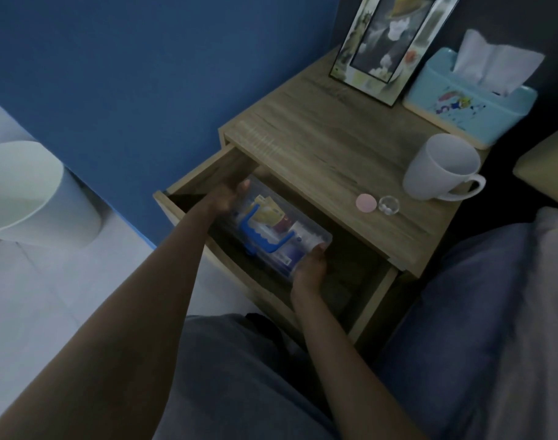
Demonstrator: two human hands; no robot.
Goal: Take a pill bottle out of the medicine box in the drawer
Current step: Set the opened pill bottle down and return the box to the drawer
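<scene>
Two hands grip the medicine box (282, 231) inside the open drawer (188, 185) | left hand (230, 198) clamps far end | right hand (309, 265) clamps near end.

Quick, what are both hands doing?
Left hand: gripping the medicine box's far end.
Right hand: gripping its near end.

A clear, lidded medicine box (280, 230) with a blue handle sits tilted inside the open wooden drawer (207, 173).
</scene>
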